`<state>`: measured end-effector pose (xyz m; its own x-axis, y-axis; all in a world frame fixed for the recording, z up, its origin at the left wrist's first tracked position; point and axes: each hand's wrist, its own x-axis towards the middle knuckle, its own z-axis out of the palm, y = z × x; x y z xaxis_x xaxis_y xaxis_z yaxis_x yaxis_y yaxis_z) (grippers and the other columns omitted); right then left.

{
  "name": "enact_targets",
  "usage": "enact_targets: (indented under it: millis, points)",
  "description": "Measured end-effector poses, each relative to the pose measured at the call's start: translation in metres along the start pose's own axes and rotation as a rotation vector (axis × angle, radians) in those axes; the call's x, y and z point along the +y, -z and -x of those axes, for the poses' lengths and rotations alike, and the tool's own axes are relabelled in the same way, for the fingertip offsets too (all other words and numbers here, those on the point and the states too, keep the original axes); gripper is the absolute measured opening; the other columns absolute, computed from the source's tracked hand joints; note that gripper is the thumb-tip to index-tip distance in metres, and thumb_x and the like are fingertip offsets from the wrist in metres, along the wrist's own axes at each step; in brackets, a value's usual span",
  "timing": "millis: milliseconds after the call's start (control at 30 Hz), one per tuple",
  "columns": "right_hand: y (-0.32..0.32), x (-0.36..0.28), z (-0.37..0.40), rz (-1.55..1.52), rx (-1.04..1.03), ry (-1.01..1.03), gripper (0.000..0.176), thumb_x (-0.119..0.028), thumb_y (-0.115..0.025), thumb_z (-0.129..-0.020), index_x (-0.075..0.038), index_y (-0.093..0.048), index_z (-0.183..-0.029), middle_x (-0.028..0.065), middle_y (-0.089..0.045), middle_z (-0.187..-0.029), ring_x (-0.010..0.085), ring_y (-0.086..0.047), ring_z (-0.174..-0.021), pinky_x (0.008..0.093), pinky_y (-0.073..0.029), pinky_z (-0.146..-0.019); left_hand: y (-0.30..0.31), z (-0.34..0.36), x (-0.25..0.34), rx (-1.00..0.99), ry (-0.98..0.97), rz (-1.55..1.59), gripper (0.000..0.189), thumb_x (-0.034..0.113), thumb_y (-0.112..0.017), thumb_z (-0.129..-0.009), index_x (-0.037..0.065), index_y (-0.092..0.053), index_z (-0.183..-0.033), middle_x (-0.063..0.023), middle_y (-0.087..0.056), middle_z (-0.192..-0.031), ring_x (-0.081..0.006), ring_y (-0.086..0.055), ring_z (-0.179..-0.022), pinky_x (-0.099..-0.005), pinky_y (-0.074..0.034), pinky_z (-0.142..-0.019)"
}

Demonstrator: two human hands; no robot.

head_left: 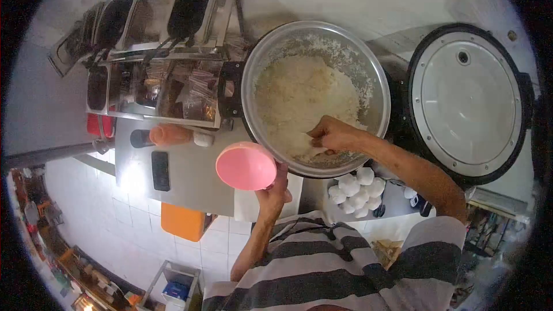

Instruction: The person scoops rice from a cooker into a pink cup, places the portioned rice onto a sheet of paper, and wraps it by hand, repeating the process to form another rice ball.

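My left hand [273, 190] grips a pink bowl [246, 167] by its right side, with the hollow facing me. It is held just outside the lower left rim of a big round metal pot [315, 26]. White rice [305, 89] fills much of the pot, and grains cling to the inner wall. My right hand [334, 138] reaches over the near rim into the pot, fingers closed low over the rice. A whitish flat utensil [303, 143] shows at these fingers, its outline blending with the rice.
To the right, the pot's round lid [466, 103] stands open. White rounded objects [358, 193] lie clustered near the pot. On the left are metal trays with containers [173, 86], a phone [161, 171], and an orange bottle [171, 135]. An orange stool [182, 222] stands below the counter.
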<state>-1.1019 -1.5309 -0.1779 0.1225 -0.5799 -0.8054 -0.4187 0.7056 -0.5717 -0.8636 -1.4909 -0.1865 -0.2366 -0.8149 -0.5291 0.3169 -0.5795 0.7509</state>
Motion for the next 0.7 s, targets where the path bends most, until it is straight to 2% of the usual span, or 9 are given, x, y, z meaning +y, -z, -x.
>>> enact_targets:
  millis: [133,200,333,433,500,533,600,633,700]
  points:
    - [-0.001,-0.008,-0.022,-0.09,-0.012,0.048,0.012,-0.004,-0.063,-0.085,0.001,-0.065,-0.075,-0.0045,-0.043,-0.057,0.0082,-0.045,-0.046,0.0271,-0.034,-0.04,0.002,-0.006,0.002,0.01,-0.06,-0.018,0.019,0.009,-0.068,-0.089,0.009,-0.054,-0.102,0.0029,-0.05,-0.07,-0.0064,-0.044,-0.057,-0.0228,-0.032,-0.047]
    - [-0.002,-0.013,-0.033,-0.256,-0.008,0.066,0.012,-0.003,-0.062,-0.086,0.001,-0.066,-0.075,-0.0024,-0.047,-0.06,0.0094,-0.047,-0.049,0.0281,-0.035,-0.041,0.004,-0.007,0.003,0.003,-0.056,-0.004,0.02,0.009,-0.068,-0.089,0.01,-0.053,-0.103,0.003,-0.05,-0.07,-0.0063,-0.044,-0.056,-0.0228,-0.033,-0.047]
    - [-0.001,-0.017,-0.065,-0.311,0.05,0.133,0.009,-0.003,-0.062,-0.086,0.002,-0.067,-0.08,0.0011,-0.053,-0.063,0.0112,-0.05,-0.052,0.0296,-0.037,-0.042,0.004,-0.008,0.009,0.0,-0.063,0.002,0.018,0.009,-0.066,-0.09,0.011,-0.053,-0.103,0.003,-0.051,-0.073,-0.0062,-0.044,-0.057,-0.022,-0.033,-0.046]
    - [0.013,-0.022,-0.08,-0.519,0.061,0.059,0.008,-0.005,-0.065,-0.085,0.003,-0.068,-0.087,0.0039,-0.059,-0.07,0.0134,-0.052,-0.054,0.0304,-0.04,-0.045,0.004,-0.009,0.006,-0.018,-0.1,0.037,0.017,0.008,-0.065,-0.09,0.009,-0.053,-0.103,0.0028,-0.051,-0.072,-0.006,-0.044,-0.056,-0.0217,-0.033,-0.046]
    - [0.028,-0.02,-0.083,-0.091,0.131,0.255,0.016,-0.006,-0.066,-0.084,0.004,-0.069,-0.097,0.0059,-0.061,-0.072,0.0153,-0.056,-0.055,0.0312,-0.043,-0.046,0.005,-0.006,0.005,-0.004,-0.116,0.035,0.017,0.007,-0.064,-0.09,0.007,-0.053,-0.102,0.0027,-0.049,-0.07,-0.006,-0.044,-0.054,-0.0218,-0.033,-0.046]
    - [0.035,-0.034,-0.071,-0.079,0.132,0.263,0.016,-0.006,-0.066,-0.084,0.004,-0.069,-0.097,0.0059,-0.061,-0.072,0.0153,-0.056,-0.055,0.0312,-0.043,-0.046,0.004,-0.004,0.011,0.01,-0.102,0.065,0.018,0.006,-0.064,-0.09,0.007,-0.052,-0.104,0.0022,-0.05,-0.071,-0.0064,-0.044,-0.055,-0.0223,-0.033,-0.046]
    - [0.046,-0.069,-0.034,0.157,0.231,0.207,0.03,-0.002,-0.066,-0.079,0.001,-0.067,-0.109,0.0112,-0.062,-0.073,0.0237,-0.062,-0.063,0.037,-0.049,-0.055,0.007,-0.004,0.017,0.033,-0.096,0.106,0.02,0.006,-0.064,-0.089,0.007,-0.051,-0.106,0.0017,-0.05,-0.071,-0.0068,-0.045,-0.055,-0.0228,-0.034,-0.046]
    - [0.042,-0.064,-0.04,0.165,0.225,0.211,0.03,-0.002,-0.066,-0.079,0.001,-0.067,-0.109,0.0112,-0.062,-0.073,0.0237,-0.062,-0.063,0.037,-0.049,-0.055,0.01,-0.006,0.018,0.028,-0.095,0.151,0.021,0.006,-0.063,-0.089,0.007,-0.051,-0.106,0.001,-0.05,-0.073,-0.0071,-0.045,-0.056,-0.0232,-0.034,-0.047]
    - [0.025,-0.044,-0.054,0.943,0.549,0.581,0.05,0.001,-0.066,-0.071,-0.002,-0.062,-0.122,0.0192,-0.061,-0.081,0.0346,-0.064,-0.077,0.0436,-0.052,-0.066,0.012,-0.006,0.013,0.03,-0.101,0.198,0.022,0.005,-0.063,-0.089,0.007,-0.05,-0.106,0.0003,-0.05,-0.074,-0.0074,-0.046,-0.057,-0.0235,-0.034,-0.047]
